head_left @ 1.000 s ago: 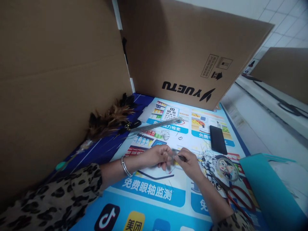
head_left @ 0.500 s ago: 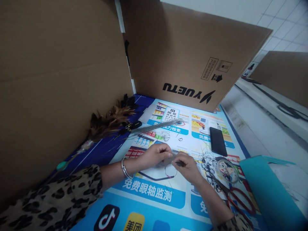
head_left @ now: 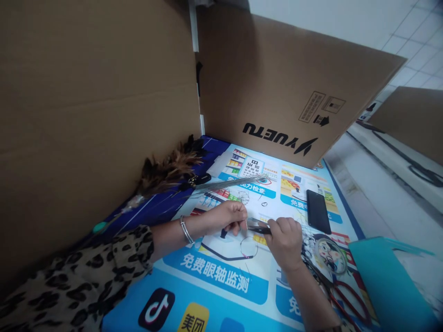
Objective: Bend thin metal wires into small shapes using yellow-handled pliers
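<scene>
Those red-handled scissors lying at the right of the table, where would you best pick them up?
Take the scissors by the red loop handles, coming from above and the near right. The loops lie flat and open toward the table's near edge, while the blades point away into a tangle of small wire rings, so the handle end looks the freer one.

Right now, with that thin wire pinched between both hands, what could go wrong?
The wire loop hangs from the left hand and small pliers in the right hand; it might slip or bend. The wire's free ends could prick fingers. Loose rings beside the right hand may scatter if brushed.
</scene>
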Tool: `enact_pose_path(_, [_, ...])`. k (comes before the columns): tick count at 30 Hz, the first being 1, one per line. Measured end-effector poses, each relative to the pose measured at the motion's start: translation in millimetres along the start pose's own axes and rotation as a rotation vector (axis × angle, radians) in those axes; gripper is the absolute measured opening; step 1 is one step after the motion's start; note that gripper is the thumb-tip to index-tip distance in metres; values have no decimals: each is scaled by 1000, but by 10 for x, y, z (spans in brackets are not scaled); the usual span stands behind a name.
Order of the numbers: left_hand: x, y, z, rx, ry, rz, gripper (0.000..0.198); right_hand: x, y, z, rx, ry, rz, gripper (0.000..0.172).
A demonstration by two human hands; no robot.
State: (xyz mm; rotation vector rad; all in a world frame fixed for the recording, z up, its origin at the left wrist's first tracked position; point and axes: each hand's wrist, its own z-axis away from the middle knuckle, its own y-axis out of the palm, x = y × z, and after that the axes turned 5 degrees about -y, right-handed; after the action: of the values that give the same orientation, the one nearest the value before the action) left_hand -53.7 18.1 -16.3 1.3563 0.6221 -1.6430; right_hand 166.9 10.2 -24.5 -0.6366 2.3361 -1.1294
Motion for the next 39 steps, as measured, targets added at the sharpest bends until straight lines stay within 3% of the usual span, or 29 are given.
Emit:
enact_pose_path(10, [65,-41,-10,71,-39,-32,38,-3,-9,18,5,-69,41,16])
enact_pose_path(27, [49,-30,0,141,-123,140,35,5,-24,13,-61,-106,10,16])
enact_pose_path(33, [38,-14,5,131,-152,127,37,2,-14,12,-61,-106,-15,17])
enact_pose_path(39, [22,11,24,86,-95,60,35,24,-31,-11,-18,-110,53,25])
